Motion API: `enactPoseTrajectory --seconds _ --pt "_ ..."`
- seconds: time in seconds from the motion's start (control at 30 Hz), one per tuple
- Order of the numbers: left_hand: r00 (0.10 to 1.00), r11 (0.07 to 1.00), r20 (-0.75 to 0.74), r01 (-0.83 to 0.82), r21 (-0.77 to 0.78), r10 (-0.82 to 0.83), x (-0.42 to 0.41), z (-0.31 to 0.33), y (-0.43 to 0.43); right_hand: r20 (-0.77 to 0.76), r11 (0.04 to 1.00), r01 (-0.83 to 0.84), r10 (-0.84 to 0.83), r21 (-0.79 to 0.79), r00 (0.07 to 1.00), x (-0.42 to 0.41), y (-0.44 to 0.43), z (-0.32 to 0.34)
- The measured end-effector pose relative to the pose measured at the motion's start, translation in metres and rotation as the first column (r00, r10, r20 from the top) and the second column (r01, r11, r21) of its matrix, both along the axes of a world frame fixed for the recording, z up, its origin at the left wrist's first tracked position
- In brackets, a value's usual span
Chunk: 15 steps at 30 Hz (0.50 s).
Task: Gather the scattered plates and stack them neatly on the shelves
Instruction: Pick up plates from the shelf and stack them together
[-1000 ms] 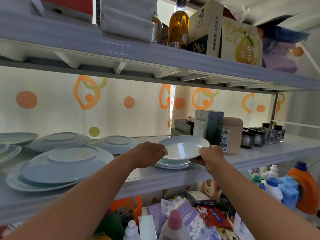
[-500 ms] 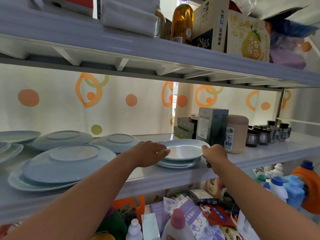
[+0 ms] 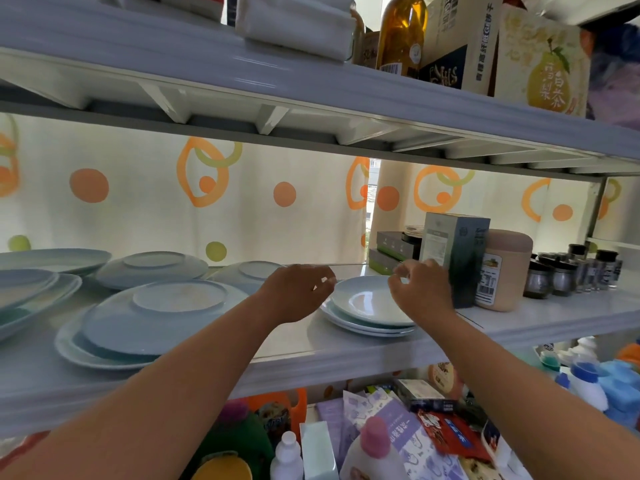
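Observation:
A small stack of pale blue plates (image 3: pixel 363 308) rests upright on the white middle shelf (image 3: pixel 311 362), right of centre. My left hand (image 3: pixel 298 292) hovers just left of the stack, fingers loosely apart and empty. My right hand (image 3: pixel 420 289) is raised over the stack's right rim, fingers curled apart, holding nothing. An upturned large plate on another plate (image 3: pixel 149 317) lies to the left. Two more upturned plates (image 3: pixel 152 268) (image 3: pixel 249 273) sit behind it, and several plates (image 3: pixel 31 282) crowd the far left.
A dark green carton (image 3: pixel 457 251), a tan jar (image 3: pixel 505 271) and several small spice jars (image 3: pixel 571 275) stand right of the stack. The upper shelf (image 3: pixel 311 81) holds boxes and an oil bottle (image 3: pixel 401 32). Detergent bottles and packets (image 3: pixel 398 431) fill the level below.
Both hands set the top plate down on the small stack, then let go and lifted slightly off it. The view moved closer.

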<state>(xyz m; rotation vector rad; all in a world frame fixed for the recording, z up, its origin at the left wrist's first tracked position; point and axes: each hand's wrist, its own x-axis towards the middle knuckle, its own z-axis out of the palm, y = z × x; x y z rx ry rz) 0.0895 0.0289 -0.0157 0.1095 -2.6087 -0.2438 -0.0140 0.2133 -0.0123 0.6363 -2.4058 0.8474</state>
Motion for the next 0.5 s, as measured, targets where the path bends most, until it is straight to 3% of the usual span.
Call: enactPoseTrajectory --seconds 0.17,0.5 --pt "0.989 0.990 -0.041 -0.140 0.004 0.140 0.015 0.004 -0.028 0.020 0.978 -0.206 0.206 0.019 0.978 0.016 -0.046 0.005" --pt "0.940 0.944 0.106 -0.316 -0.101 0.326 0.061 0.017 -0.071 0.112 0.859 -0.429 0.415 0.280 0.903 0.039 -0.130 0.004"
